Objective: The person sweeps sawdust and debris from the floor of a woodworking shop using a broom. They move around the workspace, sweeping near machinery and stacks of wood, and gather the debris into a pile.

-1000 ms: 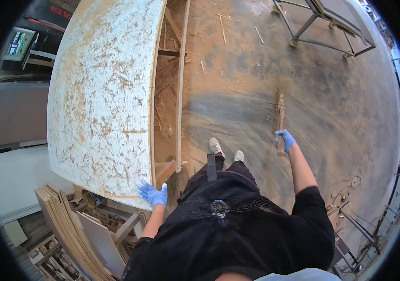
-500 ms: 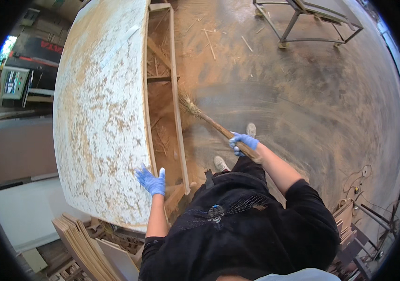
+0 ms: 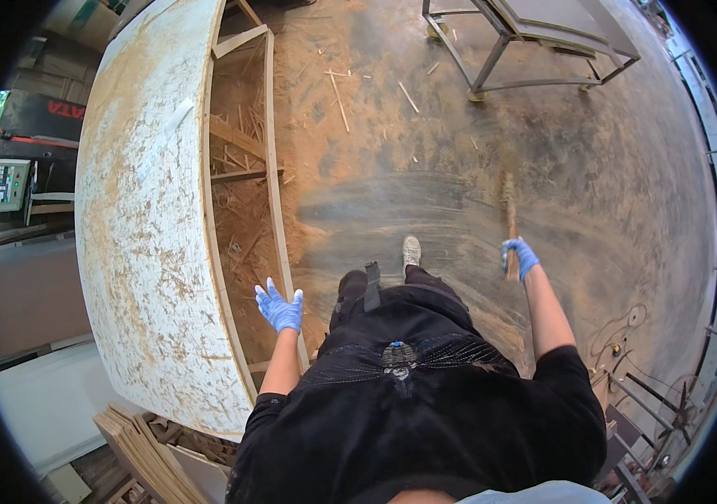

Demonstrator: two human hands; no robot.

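My right hand (image 3: 521,256), in a blue glove, is closed round the wooden handle of a broom (image 3: 510,214). The broom's straw head points away from me over the dusty floor (image 3: 425,202) and looks blurred. My left hand (image 3: 279,307), gloved in blue as well, hangs with fingers spread and nothing in it. It is just off the edge of the long white-topped table (image 3: 152,244), above the wooden frame rail (image 3: 276,202) along its side. Sawdust and wood scraps (image 3: 241,202) lie inside that frame.
A metal cart (image 3: 501,50) on casters stands at the far right. Thin wood strips (image 3: 341,105) and sawdust are scattered on the floor. Boards (image 3: 144,445) are stacked at the near left. A cable (image 3: 619,332) and metal racks (image 3: 648,403) are at the near right.
My right hand has swung the broom from beside the table frame out to the right. My left hand has come off the tabletop. The table now appears further left.
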